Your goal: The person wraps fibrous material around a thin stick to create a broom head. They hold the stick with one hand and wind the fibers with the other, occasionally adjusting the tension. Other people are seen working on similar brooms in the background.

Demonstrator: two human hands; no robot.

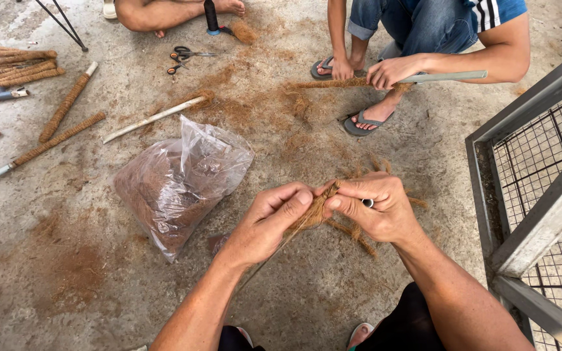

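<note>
Low in the middle of the frame, the person's left hand and right hand meet over the floor. Both hands have their fingers closed on a bunch of brown coconut fibre, pinched between thumbs and fingertips. Thin strands hang from it, down and to the right. The right hand wears a ring.

Just left of the hands lies a clear plastic bag full of the same brown fibre. It rests on the dusty concrete floor, with brown crumbs spread around it.

At the right edge stands a grey metal frame with wire mesh.

Higher up, in the upper right, a co-worker's hands hold a grey pipe partly wrapped in fibre. That person squats in flip-flops.

In the upper left lie several fibre-wrapped sticks. A bare white stick lies near the middle. Scissors lie at the top, near another person's leg.
</note>
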